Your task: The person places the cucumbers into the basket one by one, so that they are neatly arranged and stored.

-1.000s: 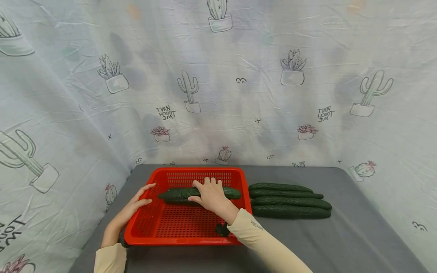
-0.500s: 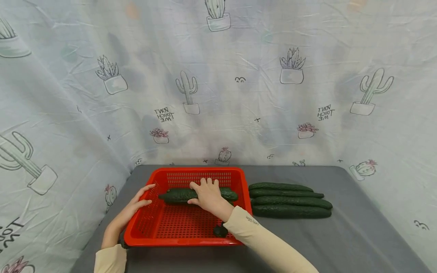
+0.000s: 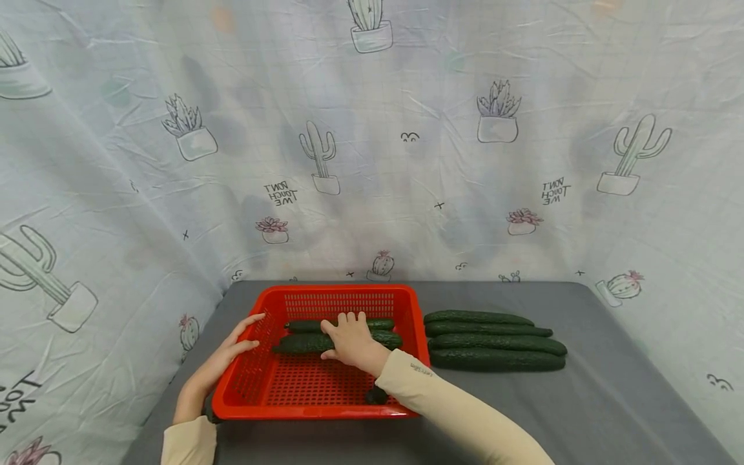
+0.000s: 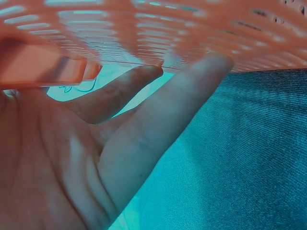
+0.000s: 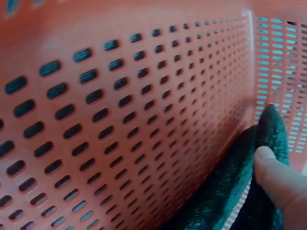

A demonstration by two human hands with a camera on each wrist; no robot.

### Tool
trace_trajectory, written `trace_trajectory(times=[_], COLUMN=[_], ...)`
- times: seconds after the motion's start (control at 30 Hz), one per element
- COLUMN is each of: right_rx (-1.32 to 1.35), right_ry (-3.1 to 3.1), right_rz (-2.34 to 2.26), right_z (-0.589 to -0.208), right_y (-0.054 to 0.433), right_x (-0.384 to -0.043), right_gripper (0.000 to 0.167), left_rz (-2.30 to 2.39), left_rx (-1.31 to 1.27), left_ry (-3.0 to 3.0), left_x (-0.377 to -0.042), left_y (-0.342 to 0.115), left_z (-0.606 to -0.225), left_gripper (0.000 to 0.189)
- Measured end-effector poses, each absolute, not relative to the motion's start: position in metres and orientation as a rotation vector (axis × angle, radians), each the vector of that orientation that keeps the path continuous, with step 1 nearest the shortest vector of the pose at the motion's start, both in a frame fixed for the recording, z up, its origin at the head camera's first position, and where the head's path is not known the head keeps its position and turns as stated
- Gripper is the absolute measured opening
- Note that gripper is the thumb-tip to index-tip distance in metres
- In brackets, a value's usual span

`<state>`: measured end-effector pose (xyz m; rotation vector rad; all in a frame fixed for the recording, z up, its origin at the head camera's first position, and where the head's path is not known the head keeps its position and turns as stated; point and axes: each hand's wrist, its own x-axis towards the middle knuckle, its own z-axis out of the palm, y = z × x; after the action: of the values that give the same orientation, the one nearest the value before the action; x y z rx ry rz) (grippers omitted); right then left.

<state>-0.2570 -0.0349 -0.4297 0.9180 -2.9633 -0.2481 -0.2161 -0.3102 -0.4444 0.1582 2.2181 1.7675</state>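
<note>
In the head view my right hand (image 3: pixel 351 343) reaches down into a red perforated plastic basket (image 3: pixel 325 411) and grips a dark green cucumber (image 3: pixel 298 343) from above. Its thumb presses on that cucumber's side in the right wrist view, where a second cucumber (image 5: pixel 229 179) lies alongside. From the head, this other cucumber (image 3: pixel 303 325) shows behind the gripped one, its middle covered by the fingers. My left hand (image 3: pixel 219 359) is at the basket's left side. Its fingers (image 4: pixel 148 129) are straight in the left wrist view, with the tips against the perforated wall.
Several more cucumbers (image 3: pixel 496 343) lie side by side on the grey tabletop (image 3: pixel 587 387), just right of the basket. A black wrist camera (image 3: pixel 376 395) hangs under the right wrist. A cactus-print curtain (image 3: pixel 372 161) encloses the table at the back and sides.
The right hand has shifted the gripped cucumber toward the person and slightly down in view, exposing the second cucumber behind it. The left hand and the basket have stayed in place.
</note>
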Motion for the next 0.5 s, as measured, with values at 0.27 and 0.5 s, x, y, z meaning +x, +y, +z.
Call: trace_trajectory(times=[0.27, 0.5], right_rx=[0.935, 0.949], right_ry=[-2.890, -2.797], right_rz=[-0.326, -0.422], right_z=[-0.444, -0.450], right_y=[-0.038, -0.041], right_x=[-0.260, -0.260], right_gripper=[0.056, 0.060], left_rz=[1.744, 1.781], left_rx=[0.143, 0.173], left_ry=[2.246, 2.205], left_x=[-0.217, -0.216], left_y=[-0.309, -0.310], left_z=[-0.446, -0.445], left_gripper=[0.056, 0.056])
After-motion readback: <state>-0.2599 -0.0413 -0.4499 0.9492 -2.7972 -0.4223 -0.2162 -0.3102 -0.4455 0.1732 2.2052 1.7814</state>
